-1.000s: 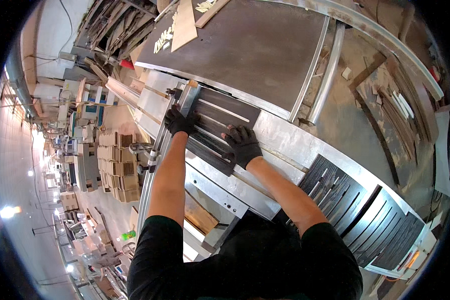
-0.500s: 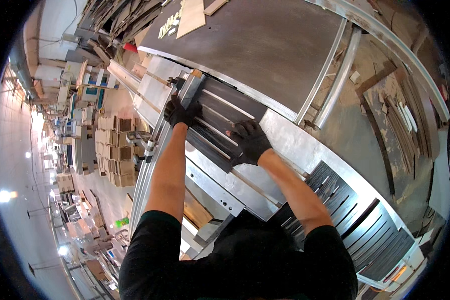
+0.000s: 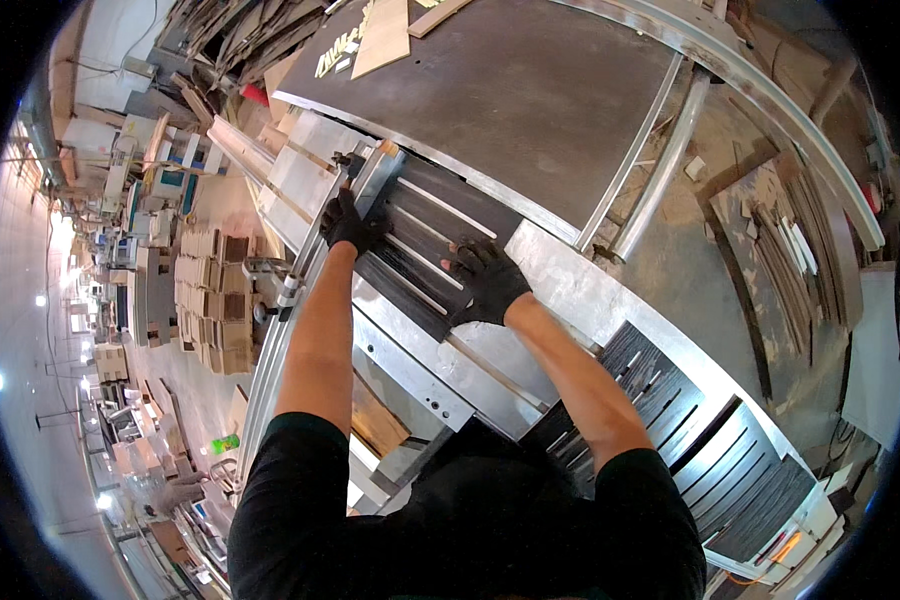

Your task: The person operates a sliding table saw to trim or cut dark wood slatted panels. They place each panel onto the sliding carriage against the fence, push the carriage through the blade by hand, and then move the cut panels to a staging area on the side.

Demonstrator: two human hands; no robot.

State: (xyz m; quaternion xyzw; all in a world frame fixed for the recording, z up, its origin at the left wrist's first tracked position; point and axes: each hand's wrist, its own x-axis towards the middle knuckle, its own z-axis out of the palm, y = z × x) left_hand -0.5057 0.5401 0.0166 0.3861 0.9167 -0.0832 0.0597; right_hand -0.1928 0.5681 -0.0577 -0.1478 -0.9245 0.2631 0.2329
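Note:
A dark slotted panel [image 3: 429,213] with pale lengthwise slits lies flat on the silver metal table [image 3: 550,262] of a machine. Its far-left end is up against a metal fence bar [image 3: 378,178]. My left hand [image 3: 345,224], in a dark glove, rests by the fence and the panel's left corner, thumb spread toward the panel; its fingertips are partly hidden. On the panel's right part lies my right hand [image 3: 488,281], also gloved, fingers spread and pressing flat. Some fingertips of that glove look bare.
A stack of similar dark slotted panels [image 3: 732,487] stands at the lower right. Beyond the fence side is a broad brown tabletop [image 3: 510,90] with thin boards [image 3: 382,40]. A metal rail [image 3: 660,165] edges it. Stacked cardboard-coloured pieces [image 3: 215,300] stand on the floor at left.
The whole view has shifted slightly, so the scene sits a little further left. Both hands keep their places on the panel and fence, with no clear movement of the panel.

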